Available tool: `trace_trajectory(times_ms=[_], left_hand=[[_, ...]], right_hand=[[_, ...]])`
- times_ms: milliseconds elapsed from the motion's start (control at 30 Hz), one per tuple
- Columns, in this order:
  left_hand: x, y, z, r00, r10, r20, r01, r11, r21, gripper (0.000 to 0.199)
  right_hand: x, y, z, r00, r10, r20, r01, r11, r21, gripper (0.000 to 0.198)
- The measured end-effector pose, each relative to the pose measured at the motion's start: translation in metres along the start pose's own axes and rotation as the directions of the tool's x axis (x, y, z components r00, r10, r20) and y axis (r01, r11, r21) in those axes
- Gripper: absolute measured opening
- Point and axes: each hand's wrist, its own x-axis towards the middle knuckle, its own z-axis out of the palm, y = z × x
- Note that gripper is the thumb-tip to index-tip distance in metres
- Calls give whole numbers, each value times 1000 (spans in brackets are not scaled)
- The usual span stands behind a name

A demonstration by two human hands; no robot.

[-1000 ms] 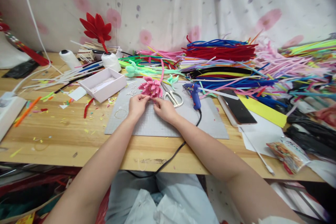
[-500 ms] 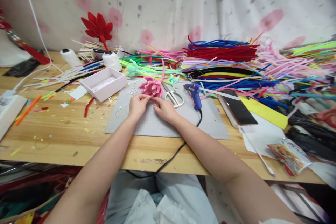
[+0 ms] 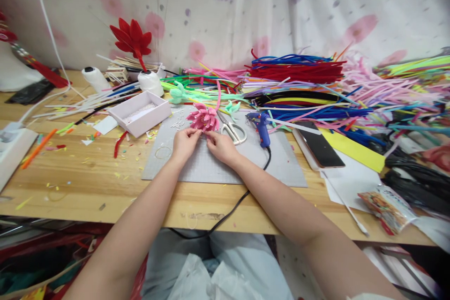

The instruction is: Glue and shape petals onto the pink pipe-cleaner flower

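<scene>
A pink pipe-cleaner flower (image 3: 203,117) with white beads on its petals lies on the grey cutting mat (image 3: 225,168), its stem pointing away from me. My left hand (image 3: 186,144) pinches the near petals from the left. From the right, my right hand (image 3: 221,146) has its fingers closed at the same near edge. Fingertips of both hands almost meet there; whatever fine part lies between them is too small to make out. White-handled scissors (image 3: 233,131) rest just right of the flower. Loose white beads (image 3: 178,122) are scattered at its left.
A blue glue gun (image 3: 261,130) stands on the mat's right, its black cord running toward me. Left of the mat sits a white box (image 3: 140,117) of beads. Bundled pipe cleaners (image 3: 298,72) line the back. A phone (image 3: 319,147) lies at right, and a red flower (image 3: 133,40) stands behind.
Almost nothing differs. The view has shifted very slightly, while both hands keep their place at the flower's near edge.
</scene>
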Motion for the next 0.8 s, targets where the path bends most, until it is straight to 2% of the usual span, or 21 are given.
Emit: trace_trajectory(times_ms=[300, 600, 800], left_hand=[[-2, 2, 2, 1000, 15, -4, -15, 995, 96, 21], [-3, 3, 2, 999, 35, 2, -35, 994, 107, 23], [-7, 11, -15, 1000, -16, -24, 19, 991, 129, 24]], right_hand=[[0, -1, 0, 1000, -16, 8, 17, 999, -36, 39], [0, -3, -1, 1000, -12, 16, 13, 998, -59, 38], [-1, -1, 1, 1000, 2, -21, -2, 1000, 1, 35]])
